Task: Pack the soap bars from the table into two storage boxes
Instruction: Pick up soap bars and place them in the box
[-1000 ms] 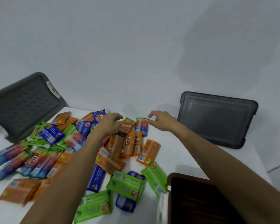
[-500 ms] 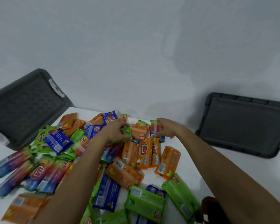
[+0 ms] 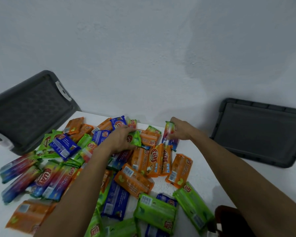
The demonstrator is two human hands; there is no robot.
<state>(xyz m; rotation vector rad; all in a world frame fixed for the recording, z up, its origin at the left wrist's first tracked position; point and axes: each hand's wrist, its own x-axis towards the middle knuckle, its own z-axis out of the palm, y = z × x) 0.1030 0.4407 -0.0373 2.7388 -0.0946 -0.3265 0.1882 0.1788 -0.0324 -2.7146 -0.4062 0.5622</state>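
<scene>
Orange, green, blue and rainbow-wrapped soap bars (image 3: 154,161) lie heaped and overlapping on the white bench (image 3: 203,178), thickest on your left and reaching the far edge by the wall (image 3: 143,48). Your left hand (image 3: 120,141) is in the far middle of the pile. Its fingers (image 3: 129,130) curl over the top of a green bar (image 3: 135,138) with the thumb below, so it grips that bar, which sits tilted on the orange ones under it. Your right hand (image 3: 182,131) is near it on the right, at the far edge of the bench, apart from the left. Its fingers pinch the upper end of a rainbow bar (image 3: 169,135), which points lengthwise toward you, its lower end against the orange bars. One grey lid (image 3: 29,110) sits tilted beyond the bench's left corner, just beside the outermost bars. A second grey lid (image 3: 260,132) is on the right by the wall, well apart from the pile. Only the dark brown rim of a box (image 3: 229,218) shows at the bottom right, near the closest green bars, and you cannot tell what is inside it.
</scene>
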